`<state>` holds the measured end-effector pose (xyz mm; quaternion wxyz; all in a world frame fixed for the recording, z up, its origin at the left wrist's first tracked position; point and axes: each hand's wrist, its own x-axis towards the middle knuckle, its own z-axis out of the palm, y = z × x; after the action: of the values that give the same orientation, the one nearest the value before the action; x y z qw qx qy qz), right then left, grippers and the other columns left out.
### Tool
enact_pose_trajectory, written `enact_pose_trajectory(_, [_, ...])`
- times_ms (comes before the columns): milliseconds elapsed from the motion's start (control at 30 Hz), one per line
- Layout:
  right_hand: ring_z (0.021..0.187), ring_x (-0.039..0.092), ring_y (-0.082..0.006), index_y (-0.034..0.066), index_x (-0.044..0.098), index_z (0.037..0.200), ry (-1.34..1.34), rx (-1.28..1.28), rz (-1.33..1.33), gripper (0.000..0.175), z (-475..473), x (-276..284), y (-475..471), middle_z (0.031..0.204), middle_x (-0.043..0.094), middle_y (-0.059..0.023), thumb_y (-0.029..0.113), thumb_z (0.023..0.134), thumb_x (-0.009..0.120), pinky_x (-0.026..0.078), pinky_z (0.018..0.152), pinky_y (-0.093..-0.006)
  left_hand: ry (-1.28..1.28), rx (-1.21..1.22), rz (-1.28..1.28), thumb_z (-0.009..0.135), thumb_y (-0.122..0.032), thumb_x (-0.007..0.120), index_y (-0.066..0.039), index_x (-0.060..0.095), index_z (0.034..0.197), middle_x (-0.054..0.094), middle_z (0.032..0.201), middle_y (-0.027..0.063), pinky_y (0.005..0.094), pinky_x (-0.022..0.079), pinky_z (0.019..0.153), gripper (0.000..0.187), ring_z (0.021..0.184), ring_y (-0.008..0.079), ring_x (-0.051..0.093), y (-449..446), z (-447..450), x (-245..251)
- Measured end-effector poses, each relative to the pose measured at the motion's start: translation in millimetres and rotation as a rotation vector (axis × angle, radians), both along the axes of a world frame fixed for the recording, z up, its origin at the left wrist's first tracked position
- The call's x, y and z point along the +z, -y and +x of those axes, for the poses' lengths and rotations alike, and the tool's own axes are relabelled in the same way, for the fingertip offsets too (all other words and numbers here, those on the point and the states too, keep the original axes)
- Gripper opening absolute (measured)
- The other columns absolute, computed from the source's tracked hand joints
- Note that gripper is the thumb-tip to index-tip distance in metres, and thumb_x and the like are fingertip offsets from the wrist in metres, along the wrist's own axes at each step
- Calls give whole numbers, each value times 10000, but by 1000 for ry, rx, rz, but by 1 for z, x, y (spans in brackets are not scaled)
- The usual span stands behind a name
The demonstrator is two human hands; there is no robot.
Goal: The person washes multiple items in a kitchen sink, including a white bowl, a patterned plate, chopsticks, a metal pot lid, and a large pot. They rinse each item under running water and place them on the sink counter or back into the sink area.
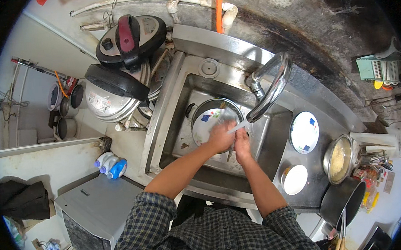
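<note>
Running water (237, 126) falls from the chrome faucet (271, 92) onto both hands over the steel sink (180, 91). My left hand (221, 135) is blurred and bent round something thin that I cannot make out. Close beside it, my right hand (242, 145) is curled near a slim metal utensil (229, 155) that points down; which hand grips it is unclear. Under the hands, a white floral plate (202, 126) lies in a round pot with a black side handle (189, 110), inside the basin.
Right of the basin stand a floral plate (304, 132), a white bowl (295, 179), a metal bowl holding pale food (337, 160) and a dark pot (343, 198). Pressure cooker lids (131, 39) are stacked at left. Detergent bottles (111, 165) stand near a grey cabinet (97, 202).
</note>
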<state>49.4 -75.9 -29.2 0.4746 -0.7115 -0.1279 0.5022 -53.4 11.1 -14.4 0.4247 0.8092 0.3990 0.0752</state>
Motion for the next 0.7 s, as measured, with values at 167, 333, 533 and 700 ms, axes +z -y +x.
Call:
enact_pose_trajectory(167, [1163, 556, -190, 15, 362, 1538, 218, -24, 20, 616, 12, 3, 0, 1381, 547, -105, 406, 1074, 471, 518, 885, -333, -307, -30, 262, 878, -266, 623, -22, 594, 1221, 650, 1214, 260, 495, 532, 915, 422, 1088, 426, 651, -41, -16, -8])
enact_pose_trajectory(333, [1198, 568, -236, 22, 401, 1507, 212, -75, 32, 531, 20, 9, -13, 1370, 582, -157, 352, 1093, 437, 432, 1037, -341, -380, -254, -118, 918, -328, 583, -10, 574, 1265, 612, 1246, 314, 500, 523, 941, 471, 1129, 418, 637, -2, -17, 15])
enact_pose_trajectory(533, [1238, 548, -211, 31, 317, 1559, 16, 13, -79, 612, 8, 38, -2, 1457, 518, -110, 374, 1078, 476, 434, 1035, -308, -18, 87, 289, 954, -287, 513, -28, 591, 1176, 611, 1210, 274, 500, 507, 959, 350, 1128, 402, 627, -22, 7, 1])
enact_pose_trajectory(700, [1257, 539, -230, 43, 349, 1549, 99, -77, 19, 621, 19, 43, -14, 1439, 539, -124, 411, 1069, 487, 416, 1062, -333, -529, -268, 129, 944, -214, 550, -17, 580, 1141, 619, 1184, 240, 507, 515, 938, 280, 1134, 422, 616, -24, -33, -1])
